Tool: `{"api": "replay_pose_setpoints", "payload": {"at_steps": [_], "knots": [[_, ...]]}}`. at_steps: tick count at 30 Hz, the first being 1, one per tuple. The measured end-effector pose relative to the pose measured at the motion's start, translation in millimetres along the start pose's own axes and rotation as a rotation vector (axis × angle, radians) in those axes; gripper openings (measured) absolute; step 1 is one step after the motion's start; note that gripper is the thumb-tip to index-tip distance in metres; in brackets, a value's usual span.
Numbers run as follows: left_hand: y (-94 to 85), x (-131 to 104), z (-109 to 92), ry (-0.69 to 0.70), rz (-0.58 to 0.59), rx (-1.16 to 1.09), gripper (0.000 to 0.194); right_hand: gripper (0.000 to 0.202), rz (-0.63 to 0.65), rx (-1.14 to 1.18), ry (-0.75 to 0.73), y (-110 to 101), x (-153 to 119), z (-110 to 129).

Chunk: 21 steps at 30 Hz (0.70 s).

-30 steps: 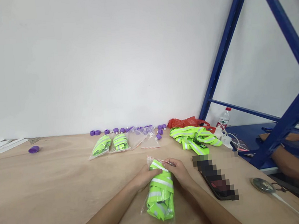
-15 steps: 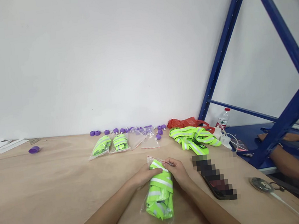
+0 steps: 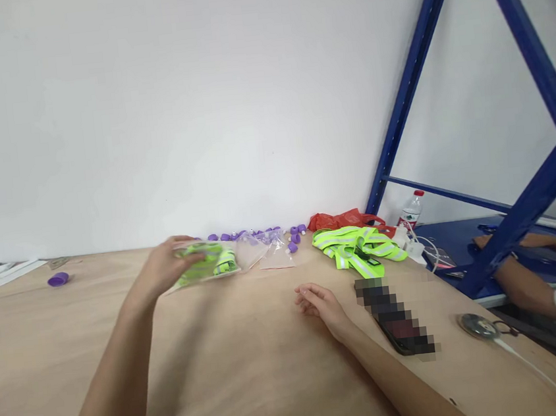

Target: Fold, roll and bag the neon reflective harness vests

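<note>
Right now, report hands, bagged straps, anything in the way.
Left hand at bagged straps, grip blurred. Right hand loosely open, nothing visible in it. Possible obstacle: second bag, beside left hand.

Your left hand [image 3: 172, 265] grips a bag [image 3: 209, 252] of clear plastic packed with neon-green straps [image 3: 207, 264]; blur and your hand hide its outline. It is at the far side of the worktop [image 3: 254, 356], overlapping in view a second bag [image 3: 226, 261], whose green, pale-banded straps form a compact bundle. Whether the two touch, you cannot tell. Just to their right, flat bags [image 3: 277, 253] lie transparent, one with a red line along its near edge. Farther right, your loose straps [image 3: 349, 243] lie in a tangled, silver-banded heap.
</note>
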State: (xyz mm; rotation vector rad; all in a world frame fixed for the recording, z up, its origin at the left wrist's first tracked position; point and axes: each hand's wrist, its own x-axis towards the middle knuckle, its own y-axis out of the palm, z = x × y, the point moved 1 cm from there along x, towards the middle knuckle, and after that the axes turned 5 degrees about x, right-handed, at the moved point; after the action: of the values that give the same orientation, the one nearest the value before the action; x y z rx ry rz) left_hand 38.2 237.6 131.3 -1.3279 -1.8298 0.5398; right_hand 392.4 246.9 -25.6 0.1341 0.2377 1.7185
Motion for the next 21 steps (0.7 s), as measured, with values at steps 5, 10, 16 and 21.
{"api": "replay_pose_setpoints", "payload": {"at_steps": [5,10,16,21], "knots": [[-13.0,13.5,61.5,-0.116,-0.245,0.22,0.038,0.051,0.017,-0.034,0.001,1.3,0.1,-1.2],[-1.8,12.1,115.5,-0.201,-0.167,0.236,0.038,0.049,0.022,-0.06,-0.004,1.5,-1.0,0.0],[2.6,9.7,147.7,-0.264,0.075,0.228,0.044,0.048,0.041,-0.103,-0.016,0.8,-0.3,-1.5],[2.8,18.2,156.6,-0.374,0.236,0.299,0.054,0.051,0.061,-0.174,-0.049,0.1,0.9,-3.6]]}}
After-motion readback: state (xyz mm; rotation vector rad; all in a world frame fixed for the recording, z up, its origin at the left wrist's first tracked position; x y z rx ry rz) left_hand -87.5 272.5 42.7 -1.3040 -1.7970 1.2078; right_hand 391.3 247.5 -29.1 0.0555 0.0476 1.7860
